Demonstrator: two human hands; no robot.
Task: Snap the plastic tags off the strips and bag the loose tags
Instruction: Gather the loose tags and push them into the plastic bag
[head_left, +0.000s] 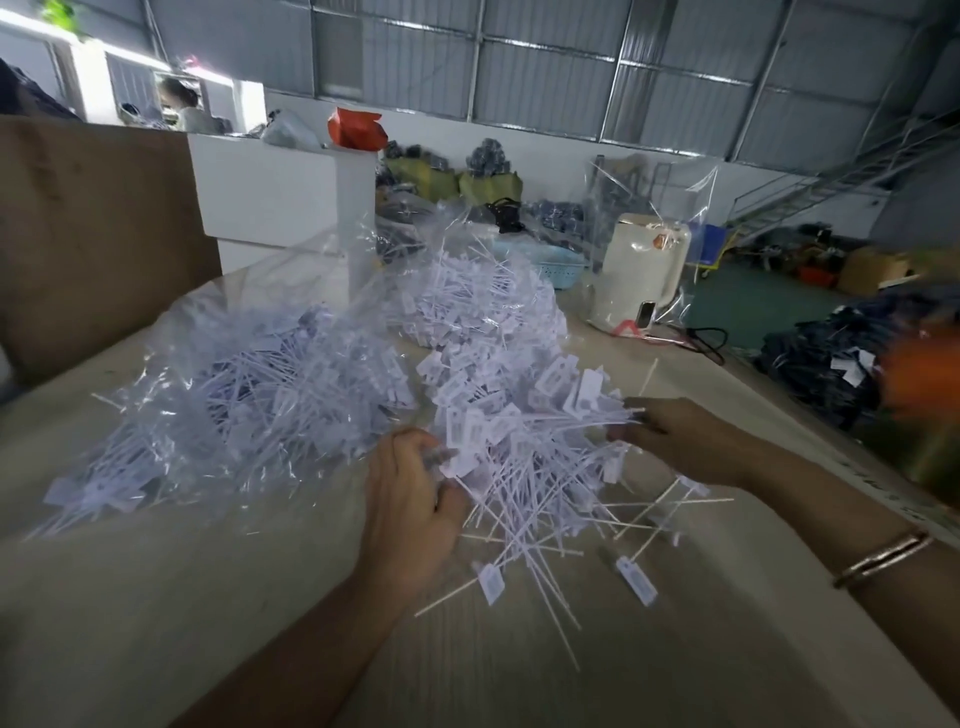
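A heap of white plastic tags with long thin tails (524, 436) lies in the middle of the beige table (156, 597). My left hand (410, 504) grips the heap's left side, fingers curled round a bunch of tags. My right hand (680, 441) holds the tails at the heap's right side, fingers curled into them. A clear plastic bag full of tags (228, 395) lies to the left. A second clear bag of tags (467, 296) sits behind the heap. Loose tags (636, 579) and bare sticks lie scattered near me.
A cream kettle in a clear bag (639, 270) stands at the table's far right, a black cable (706, 338) beside it. A brown board (93, 234) rises on the left, white boxes (280, 192) behind. Dark clothes (831, 358) are piled right of the table.
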